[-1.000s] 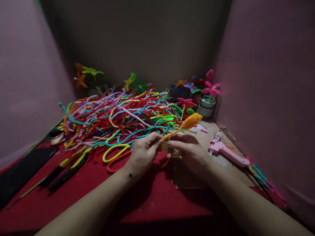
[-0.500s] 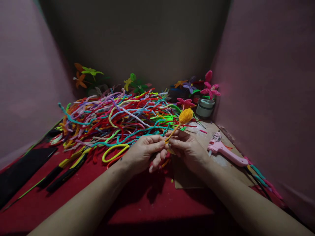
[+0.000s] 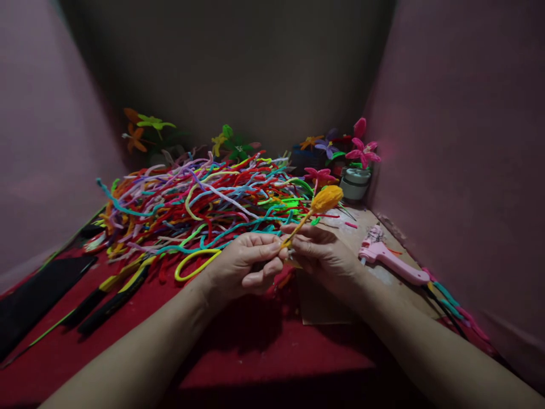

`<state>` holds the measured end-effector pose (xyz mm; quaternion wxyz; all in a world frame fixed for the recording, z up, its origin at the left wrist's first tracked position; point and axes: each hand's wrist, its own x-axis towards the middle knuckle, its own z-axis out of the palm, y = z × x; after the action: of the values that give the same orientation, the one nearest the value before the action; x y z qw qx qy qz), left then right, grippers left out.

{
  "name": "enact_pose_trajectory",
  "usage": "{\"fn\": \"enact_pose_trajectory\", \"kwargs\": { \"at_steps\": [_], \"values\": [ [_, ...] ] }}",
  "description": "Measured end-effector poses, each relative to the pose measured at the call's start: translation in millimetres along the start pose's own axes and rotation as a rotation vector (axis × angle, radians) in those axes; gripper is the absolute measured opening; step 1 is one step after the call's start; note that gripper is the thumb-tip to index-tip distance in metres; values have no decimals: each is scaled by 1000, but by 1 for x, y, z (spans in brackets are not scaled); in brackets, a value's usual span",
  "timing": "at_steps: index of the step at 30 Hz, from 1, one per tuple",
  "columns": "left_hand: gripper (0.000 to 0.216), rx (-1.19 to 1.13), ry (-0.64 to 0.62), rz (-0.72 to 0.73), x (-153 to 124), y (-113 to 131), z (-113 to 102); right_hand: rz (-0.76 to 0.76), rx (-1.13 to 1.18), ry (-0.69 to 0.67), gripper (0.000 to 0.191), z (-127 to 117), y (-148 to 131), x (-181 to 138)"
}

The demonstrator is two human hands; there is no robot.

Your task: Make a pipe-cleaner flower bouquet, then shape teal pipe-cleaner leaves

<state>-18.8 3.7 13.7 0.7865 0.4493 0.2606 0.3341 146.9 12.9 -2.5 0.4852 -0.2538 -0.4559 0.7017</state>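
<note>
A yellow-orange pipe-cleaner flower (image 3: pixel 327 199) with a closed bud tilts up and to the right, its wrapped stem running down between both hands. My left hand (image 3: pixel 258 262) pinches the lower end of the stem between thumb and forefinger, the other fingers curled. My right hand (image 3: pixel 322 254) grips the stem just beside it, fingers closed round it. The stem's bottom end is mostly hidden by the fingers. A bit of yellow shows below the fingertips of the right hand.
Behind lies a big pile of coloured pipe cleaners (image 3: pixel 204 199). Yellow-black pliers (image 3: pixel 111 295) and a black flat object (image 3: pixel 42 301) lie left. A pink glue gun (image 3: pixel 394 261) rests on a brown board (image 3: pixel 326 307) at right. Beyond stands a pink flower (image 3: pixel 363 151) in a grey pot (image 3: pixel 355 184).
The flower's bud has tipped further right and slightly up. My left hand has shifted a little left, its lower fingers curling in more; both hands still hold the stem.
</note>
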Motion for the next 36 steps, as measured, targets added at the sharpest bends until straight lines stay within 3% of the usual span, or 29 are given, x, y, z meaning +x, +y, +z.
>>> {"fn": "enact_pose_trajectory", "kwargs": {
  "at_steps": [3,6,12,15,20,24,28,32,36],
  "values": [
    [19,68,23,0,0,0,-1,11,-56,-37,17,0,0,0],
    [24,270,127,78,2,-2,2,-23,-108,-6,12,-2,1,0],
    [21,1077,491,485,4,-15,3,-86,-200,149,14,-3,5,2],
    [18,1395,513,600,5,-23,-5,-58,-215,149,18,-1,5,2],
    [18,1576,577,625,6,-24,-9,-5,-126,122,20,2,7,1],
    [15,1448,622,575,7,-21,-3,36,-55,132,18,3,8,1],
    [16,1000,559,378,8,-17,4,18,-61,108,15,2,9,2],
    [18,393,346,93,8,-11,5,14,-36,77,19,-2,10,3],
    [14,93,139,-1,8,-7,0,29,-11,72,21,-2,10,2]
  ]
}}
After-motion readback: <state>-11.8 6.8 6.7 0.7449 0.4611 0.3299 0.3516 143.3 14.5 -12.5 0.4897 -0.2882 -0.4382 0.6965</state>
